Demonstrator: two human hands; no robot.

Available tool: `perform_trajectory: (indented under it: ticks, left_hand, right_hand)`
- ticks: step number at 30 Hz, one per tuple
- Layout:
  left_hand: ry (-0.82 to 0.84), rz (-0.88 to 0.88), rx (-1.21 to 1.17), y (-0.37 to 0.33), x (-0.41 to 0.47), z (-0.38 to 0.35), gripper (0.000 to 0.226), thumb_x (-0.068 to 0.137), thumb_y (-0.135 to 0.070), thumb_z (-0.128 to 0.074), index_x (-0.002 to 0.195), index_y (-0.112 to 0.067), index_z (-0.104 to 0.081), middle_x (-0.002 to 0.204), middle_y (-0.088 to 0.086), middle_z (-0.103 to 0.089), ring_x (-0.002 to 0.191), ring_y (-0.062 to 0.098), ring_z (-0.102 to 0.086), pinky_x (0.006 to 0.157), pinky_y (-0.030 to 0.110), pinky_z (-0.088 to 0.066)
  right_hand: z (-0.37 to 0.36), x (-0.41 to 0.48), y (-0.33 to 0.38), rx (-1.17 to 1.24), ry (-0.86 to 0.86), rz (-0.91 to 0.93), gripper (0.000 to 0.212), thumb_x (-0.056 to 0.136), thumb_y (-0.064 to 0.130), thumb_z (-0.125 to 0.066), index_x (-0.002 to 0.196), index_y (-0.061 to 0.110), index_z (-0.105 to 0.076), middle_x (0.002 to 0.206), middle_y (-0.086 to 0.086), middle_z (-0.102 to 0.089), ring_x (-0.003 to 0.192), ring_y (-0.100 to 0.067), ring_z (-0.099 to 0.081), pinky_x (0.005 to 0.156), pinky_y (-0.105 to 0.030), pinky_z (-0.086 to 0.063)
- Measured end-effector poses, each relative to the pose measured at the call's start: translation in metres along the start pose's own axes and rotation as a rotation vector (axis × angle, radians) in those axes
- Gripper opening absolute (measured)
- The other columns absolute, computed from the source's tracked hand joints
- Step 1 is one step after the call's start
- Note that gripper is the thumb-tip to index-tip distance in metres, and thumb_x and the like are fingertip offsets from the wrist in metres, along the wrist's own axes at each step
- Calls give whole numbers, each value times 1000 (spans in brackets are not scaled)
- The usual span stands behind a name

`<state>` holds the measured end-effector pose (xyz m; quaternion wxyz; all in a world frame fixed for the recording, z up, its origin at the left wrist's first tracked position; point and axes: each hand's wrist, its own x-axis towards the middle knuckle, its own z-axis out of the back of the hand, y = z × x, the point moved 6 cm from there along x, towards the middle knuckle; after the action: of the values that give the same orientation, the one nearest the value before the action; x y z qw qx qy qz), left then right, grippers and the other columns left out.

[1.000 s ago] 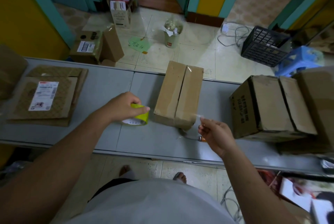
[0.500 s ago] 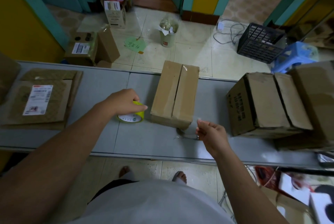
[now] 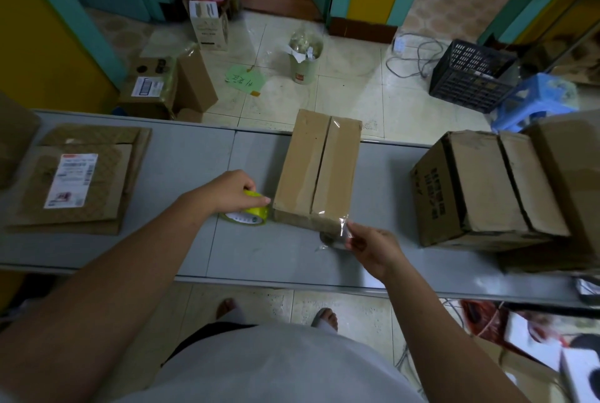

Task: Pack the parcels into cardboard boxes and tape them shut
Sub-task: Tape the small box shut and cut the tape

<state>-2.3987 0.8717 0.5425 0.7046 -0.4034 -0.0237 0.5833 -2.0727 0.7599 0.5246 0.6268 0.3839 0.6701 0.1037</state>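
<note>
since a second ago the right hand (image 3: 373, 245) has lifted slightly toward the near right corner of the cardboard box (image 3: 319, 172), pinching a loose end of clear tape (image 3: 339, 229) that runs up onto the box's seam. left hand (image 3: 232, 193) stays curled over the yellow tape roll (image 3: 248, 216), pressing it on the surface (image 3: 181, 168) just beside the box's near left corner. something small and dark lies under the tape end, too blurred to tell. flat labelled parcels (image 3: 78, 178) sit stacked toward the left edge; larger boxes (image 3: 480, 188) crowd the right edge, well apart from the hands.
</note>
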Motion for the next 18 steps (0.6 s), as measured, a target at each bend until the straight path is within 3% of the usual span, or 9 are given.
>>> perform_trajectory:
  ticks: [3, 7, 10, 14, 16, 18]
  left_hand:
    - [11, 13, -12, -2, 3, -6, 59, 74, -71, -72, 66, -12, -66, 60, -2, -55, 60, 14, -55, 61, 32, -40]
    - [8, 6, -5, -8, 5, -7, 26, 85, -53, -80, 84, -27, -75, 87, -4, -73, 87, 14, -70, 75, 33, -54]
    - [27, 1, -29, -14, 3, -8, 16, 88, -46, -80, 91, -32, -72, 97, -8, -73, 95, 11, -69, 85, 34, -58]
    - [17, -8, -88, -21, 1, -12, 12, 90, -36, -78, 98, -32, -70, 98, -4, -73, 95, 13, -70, 94, 44, -59]
    - [3, -4, -119, -23, -3, -11, 25, 91, -35, -78, 109, -33, -61, 95, 0, -73, 91, 18, -70, 91, 47, -58]
    - [-10, -46, -145, -28, -8, -9, 47, 93, -31, -78, 127, -36, -47, 95, 3, -71, 89, 20, -69, 88, 48, -58]
  right_hand:
    - [2, 5, -2, -76, 43, -125, 25, 90, 17, -79, 102, -5, -73, 85, -16, -70, 70, -20, -66, 69, -30, -56]
    - [12, 11, -3, -246, 1, -120, 47, 83, 34, -86, 106, -5, -74, 102, -20, -78, 72, -20, -67, 61, -28, -45]
    - [12, 9, 5, -304, -101, 55, 46, 81, 30, -88, 102, -9, -74, 95, -20, -78, 59, -19, -63, 52, -29, -40]
    - [9, -1, 19, -457, -187, 291, 30, 83, 28, -88, 90, 2, -74, 78, -15, -72, 56, -20, -65, 49, -29, -49]
    - [13, -4, 25, -563, -201, 428, 19, 86, 26, -85, 89, 11, -74, 79, -11, -72, 67, -24, -70, 53, -33, -59]
    - [22, -6, 29, -745, -182, 550, 9, 91, 25, -79, 97, 21, -73, 94, -2, -71, 89, -25, -71, 69, -44, -65]
